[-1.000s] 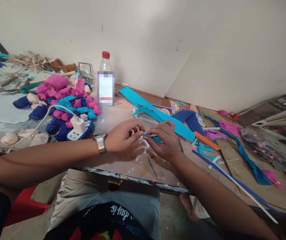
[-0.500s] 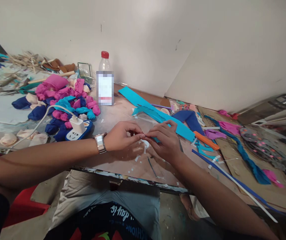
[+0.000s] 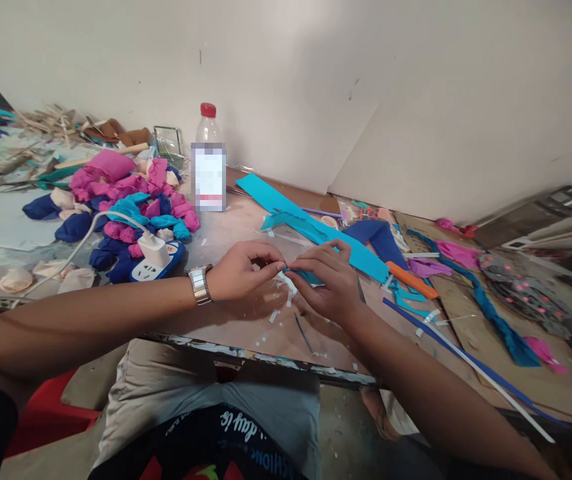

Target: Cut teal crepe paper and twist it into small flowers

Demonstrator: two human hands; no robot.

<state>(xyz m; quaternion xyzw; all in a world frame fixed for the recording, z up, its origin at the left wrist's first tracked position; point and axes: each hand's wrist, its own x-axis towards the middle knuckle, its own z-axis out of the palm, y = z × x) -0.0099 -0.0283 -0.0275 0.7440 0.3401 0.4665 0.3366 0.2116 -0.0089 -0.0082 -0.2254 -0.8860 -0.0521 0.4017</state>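
Note:
My left hand [image 3: 249,270], with a metal watch on its wrist, pinches thumb to forefinger at the end of a small blue strip [image 3: 312,277]. The strip looks like crepe paper or thin cloth. My right hand [image 3: 330,277] has its fingers closed on the same strip, which shows partly below the fingers; the rest is hidden. The fingertips of both hands nearly meet above the table. Just behind them lies a long bright-blue strip [image 3: 266,193] with a crumpled blue piece [image 3: 291,219] against it. White scraps [image 3: 290,297] lie beneath the hands.
A power strip [image 3: 153,267] with a white plug stands left, before a heap of pink and blue knotted pieces [image 3: 111,173]. A red-capped bottle [image 3: 209,133] stands behind. To the right are an orange-handled cutter [image 3: 411,280], a white stick [image 3: 496,387] and cardboard [image 3: 461,320].
My fingertips have shifted slightly, and a bit of blue now shows between them. The strip under my right hand is a little more visible. Everything else stays put.

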